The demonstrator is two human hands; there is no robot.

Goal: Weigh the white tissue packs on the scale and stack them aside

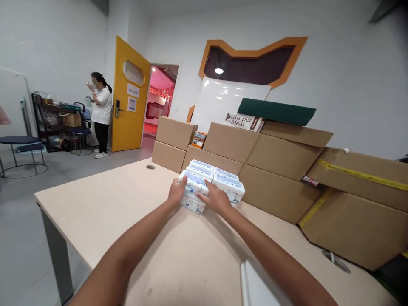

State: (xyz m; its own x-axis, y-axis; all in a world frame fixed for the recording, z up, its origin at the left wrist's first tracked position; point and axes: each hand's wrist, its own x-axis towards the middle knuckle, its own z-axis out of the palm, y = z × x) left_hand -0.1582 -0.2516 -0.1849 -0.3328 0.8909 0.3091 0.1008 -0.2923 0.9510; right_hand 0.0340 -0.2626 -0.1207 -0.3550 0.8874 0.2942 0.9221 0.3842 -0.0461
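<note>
White tissue packs with blue and floral print are stacked in two side-by-side rows on the table. At the front left of the stack, one upper tissue pack lies between my hands. My left hand grips its left end, thumb on the top edge. From the right, my right hand grips the other end, fingers curled over it. Beneath that pack, a lower tissue pack shows its front face. My palms and some fingertips are hidden.
Brown cardboard boxes form a wall behind and right of the packs. A green board lies on top of them. A white flat object rests at the near table edge. A person stands by the yellow door.
</note>
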